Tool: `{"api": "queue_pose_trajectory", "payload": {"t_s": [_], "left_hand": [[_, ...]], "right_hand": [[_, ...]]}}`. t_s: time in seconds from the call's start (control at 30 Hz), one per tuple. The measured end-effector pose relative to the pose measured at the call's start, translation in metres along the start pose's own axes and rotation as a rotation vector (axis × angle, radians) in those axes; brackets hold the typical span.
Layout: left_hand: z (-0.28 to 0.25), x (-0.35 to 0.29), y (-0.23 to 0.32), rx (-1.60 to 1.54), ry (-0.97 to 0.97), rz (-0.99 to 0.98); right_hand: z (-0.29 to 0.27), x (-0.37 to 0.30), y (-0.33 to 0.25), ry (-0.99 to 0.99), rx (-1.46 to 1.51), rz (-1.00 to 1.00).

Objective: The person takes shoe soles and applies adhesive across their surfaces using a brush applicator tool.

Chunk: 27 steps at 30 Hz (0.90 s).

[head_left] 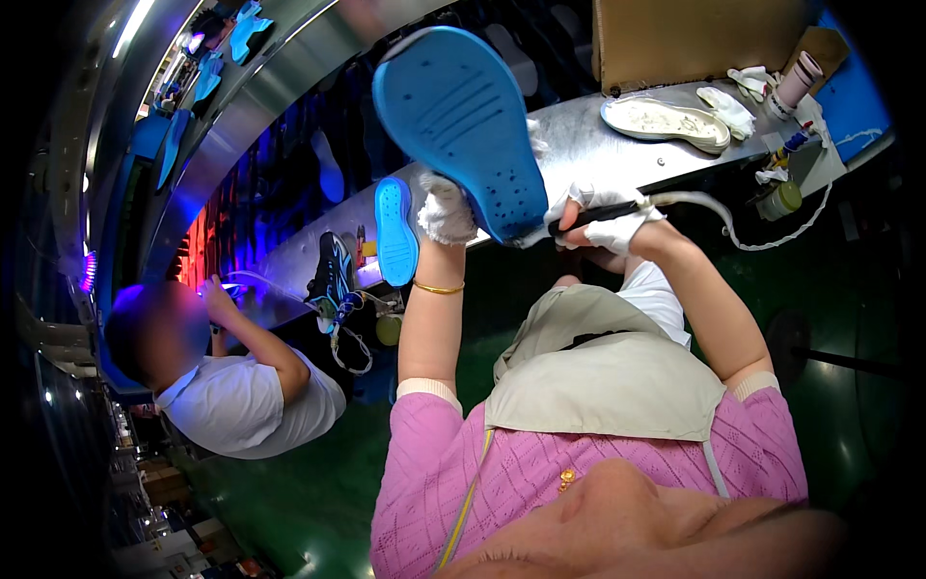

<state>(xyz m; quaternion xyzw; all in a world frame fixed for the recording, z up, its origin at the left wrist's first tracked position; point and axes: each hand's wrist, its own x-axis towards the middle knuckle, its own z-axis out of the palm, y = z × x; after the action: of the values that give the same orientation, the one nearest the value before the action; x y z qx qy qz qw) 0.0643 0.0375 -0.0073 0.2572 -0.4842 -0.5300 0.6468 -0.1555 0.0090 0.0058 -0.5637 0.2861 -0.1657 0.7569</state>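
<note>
A large blue shoe sole [461, 121] is held up in front of me, with grooves across its wide part and dark specks toward its narrow end. My left hand [447, 210], in a white glove, is closed round the sole's edge; the sole hides some of its fingers. My right hand [610, 220], its white glove leaving some fingertips bare, grips a black-handled brush [596, 211] fed by a pale tube. The brush's whitish tip [529, 237] is at the sole's lower end; whether it touches I cannot tell.
On the metal bench [590, 145] lie a white sole [666, 124], a crumpled glove [725, 111] and a pink cylinder [797, 81]. Left stand a smaller blue sole [395, 232] and a black-and-blue shoe [333, 275]. A co-worker [251, 396] sits beyond. Behind runs a conveyor with dark soles.
</note>
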Motion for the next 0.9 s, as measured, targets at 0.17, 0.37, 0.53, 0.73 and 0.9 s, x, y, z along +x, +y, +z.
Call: {"api": "queue_pose_trajectory", "payload": {"t_s": [0.17,0.37,0.53,0.73,0.9], "left_hand": [[0.005,0.012,0.011,0.090,-0.023,-0.105],[-0.008,0.032,0.013,0.158,-0.041,-0.403],[-0.001,0.043,0.011,0.150,0.154,-0.563],[-0.003,0.052,0.011,0.227,0.256,-0.706],[-0.001,0.054,0.008,0.179,0.246,-0.714]], "right_hand": [[-0.011,0.004,-0.010,-0.038,0.067,0.027],[0.001,0.010,-0.008,-0.021,-0.298,-0.085],[-0.010,0.013,-0.019,-0.033,-0.160,-0.005],[-0.009,0.014,-0.018,-0.001,-0.330,0.010],[-0.025,0.025,-0.027,0.050,-0.305,-0.405]]}}
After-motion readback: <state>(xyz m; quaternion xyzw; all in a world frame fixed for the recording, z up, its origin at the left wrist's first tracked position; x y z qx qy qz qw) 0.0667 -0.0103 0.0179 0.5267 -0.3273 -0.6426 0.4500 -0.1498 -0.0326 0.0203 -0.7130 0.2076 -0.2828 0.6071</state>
